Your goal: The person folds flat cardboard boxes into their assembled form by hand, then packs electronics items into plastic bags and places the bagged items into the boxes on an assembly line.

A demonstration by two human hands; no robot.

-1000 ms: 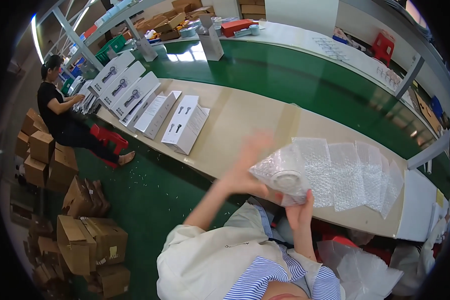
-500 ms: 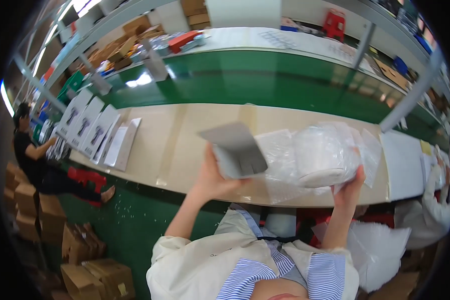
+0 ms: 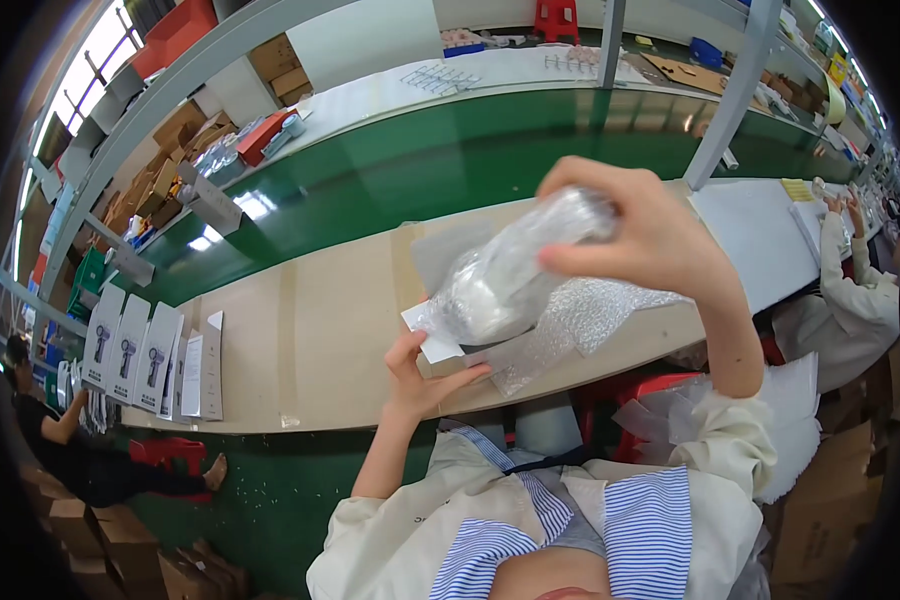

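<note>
My right hand grips the upper end of a white object in clear bubble wrap, thumb in front and fingers behind, tilted down to the left. Its lower end is at the mouth of a white and grey carton, with a grey flap standing up behind. My left hand holds the carton from the near side, thumb and fingers around it. How deep the wrapped object sits in the carton is hidden. Sheets of bubble wrap lie on the table beneath.
White printed boxes stand in a row at the tan table's left end, near a person in dark clothes. Another person in a pale top sits at right. A metal post rises behind the table.
My right hand has lifted the wrapped object off the right of the table and brought it left to the carton. The carton has turned in my left hand. The view has swung right.
</note>
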